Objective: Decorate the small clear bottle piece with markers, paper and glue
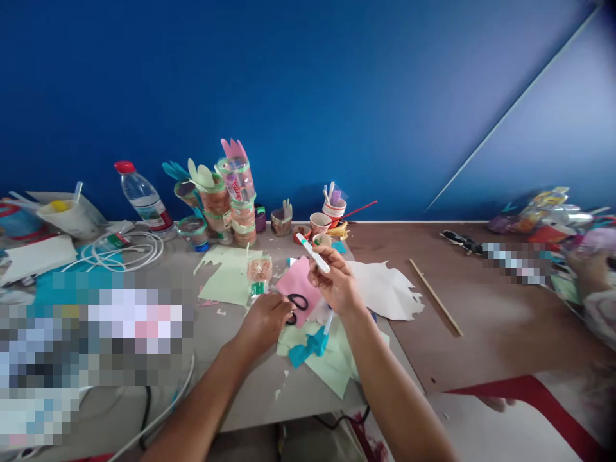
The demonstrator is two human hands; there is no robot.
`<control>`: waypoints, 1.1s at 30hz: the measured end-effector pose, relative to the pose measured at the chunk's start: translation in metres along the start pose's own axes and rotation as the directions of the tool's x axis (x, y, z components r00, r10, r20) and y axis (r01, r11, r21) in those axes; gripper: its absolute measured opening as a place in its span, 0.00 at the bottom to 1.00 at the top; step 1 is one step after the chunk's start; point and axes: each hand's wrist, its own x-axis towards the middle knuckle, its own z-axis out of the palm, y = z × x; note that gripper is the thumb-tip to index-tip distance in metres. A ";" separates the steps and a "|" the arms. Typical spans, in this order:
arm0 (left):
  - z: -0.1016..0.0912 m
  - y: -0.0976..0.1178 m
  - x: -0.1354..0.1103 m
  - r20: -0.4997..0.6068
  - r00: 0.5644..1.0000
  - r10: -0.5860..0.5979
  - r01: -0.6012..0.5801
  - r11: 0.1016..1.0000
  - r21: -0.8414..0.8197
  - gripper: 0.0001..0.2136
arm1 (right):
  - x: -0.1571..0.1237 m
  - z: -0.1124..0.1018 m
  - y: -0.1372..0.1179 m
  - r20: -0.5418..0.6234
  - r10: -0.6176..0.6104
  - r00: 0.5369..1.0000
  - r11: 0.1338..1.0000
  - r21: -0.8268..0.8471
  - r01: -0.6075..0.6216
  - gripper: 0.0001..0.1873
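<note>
My right hand [335, 282] is closed round a white glue stick [312, 253], held slanting above a pink paper sheet [299, 280]. My left hand [265, 319] rests on the table with its fingers curled at the black handles of scissors [297, 303] lying on the pink sheet. Just beyond the left hand stands a small cut plastic cup with a green band [259, 274]. Pale green paper [230, 277] lies to the left, and a blue paper scrap [308, 346] lies below my right wrist.
Stacked decorated bottle pieces [235, 199], a water bottle [143, 200], paper cups [333, 209] and white cable [126, 252] line the back by the blue wall. White torn paper [387, 289] and a wooden stick [436, 296] lie right. Another person's hand [590, 269] is at far right.
</note>
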 end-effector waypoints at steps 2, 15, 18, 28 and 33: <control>0.000 -0.002 -0.001 0.045 0.999 0.024 -0.029 0.991 0.129 0.08 | -0.001 -0.002 0.006 -0.005 -0.004 1.000 1.000 0.029 0.004 0.19; -0.007 -0.008 -0.004 0.090 0.993 -0.077 0.052 0.966 0.254 0.07 | 0.000 -0.001 0.024 -0.080 0.040 0.996 0.984 0.175 -0.026 0.11; -0.010 -0.011 -0.005 0.096 0.991 -0.097 0.072 0.967 0.243 0.08 | 0.000 -0.001 0.024 -0.076 0.046 0.996 0.984 0.176 -0.032 0.11; -0.023 -0.020 -0.008 0.015 0.973 -0.228 0.218 0.944 0.247 0.10 | 0.000 -0.003 0.025 -0.070 0.061 0.996 0.976 0.212 -0.045 0.12; -0.031 -0.027 -0.005 -0.256 0.913 -0.317 0.353 0.929 0.110 0.10 | 0.000 -0.001 0.027 -0.115 0.048 0.992 0.989 0.145 -0.031 0.13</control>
